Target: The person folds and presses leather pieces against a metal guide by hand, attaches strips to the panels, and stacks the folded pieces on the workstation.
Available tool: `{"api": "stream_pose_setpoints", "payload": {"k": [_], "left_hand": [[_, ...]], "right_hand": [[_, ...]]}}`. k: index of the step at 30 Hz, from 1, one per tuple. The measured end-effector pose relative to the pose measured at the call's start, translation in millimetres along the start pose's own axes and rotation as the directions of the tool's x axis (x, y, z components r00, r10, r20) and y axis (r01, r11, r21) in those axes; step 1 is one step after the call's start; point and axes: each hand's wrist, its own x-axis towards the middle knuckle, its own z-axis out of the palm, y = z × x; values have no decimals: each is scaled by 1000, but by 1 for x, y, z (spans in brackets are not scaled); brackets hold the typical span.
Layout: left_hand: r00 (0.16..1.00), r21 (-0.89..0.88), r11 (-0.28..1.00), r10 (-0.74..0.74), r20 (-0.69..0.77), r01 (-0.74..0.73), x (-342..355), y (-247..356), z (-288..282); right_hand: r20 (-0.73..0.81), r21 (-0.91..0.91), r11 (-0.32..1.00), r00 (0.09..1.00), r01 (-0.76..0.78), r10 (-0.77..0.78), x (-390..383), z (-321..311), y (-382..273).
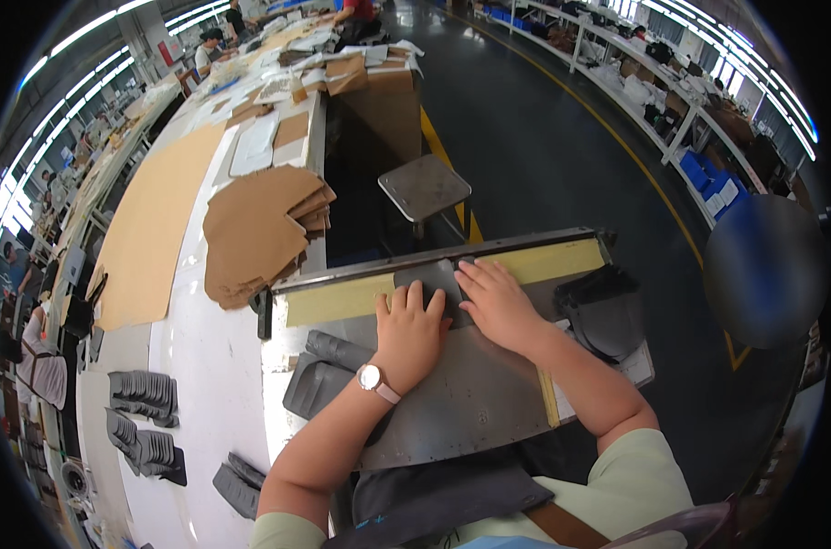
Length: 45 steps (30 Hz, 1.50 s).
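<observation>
A metal work plate (489, 403) with a yellow strip (329, 302) along its far edge is in front of me. My left hand (408, 334) lies palm down with fingers apart on a grey piece (415, 277) at that edge. My right hand (496, 302) rests just right of it, fingertips on the grey material, fingers extended. Grey pieces (315, 384) lie left of my left wrist, partly under it. A dark grey piece (598, 316) sits at the right end of the plate, over white sheets (631, 366).
Left, a long table holds brown card stacks (251, 238), a tan sheet (155, 229) and grey piles (143, 393). A stool (425, 188) stands beyond the plate. Shelving (672, 137) lines the aisle at right. Co-workers (36, 361) work at the left and far tables.
</observation>
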Motion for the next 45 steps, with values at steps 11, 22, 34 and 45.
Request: {"api": "stream_pose_setpoints", "payload": {"k": [11, 22, 34, 45], "left_hand": [[987, -98, 994, 66, 148, -52, -6, -12, 17], [986, -127, 992, 45, 159, -25, -5, -14, 23], [984, -94, 993, 88, 155, -74, -9, -13, 20], [987, -80, 995, 77, 140, -67, -9, -12, 16]], "right_hand": [[42, -16, 999, 998, 51, -50, 1, 14, 6], [84, 20, 998, 995, 59, -60, 5, 20, 7], [144, -23, 999, 989, 42, -38, 5, 14, -1], [93, -28, 999, 995, 40, -37, 6, 18, -1]]}}
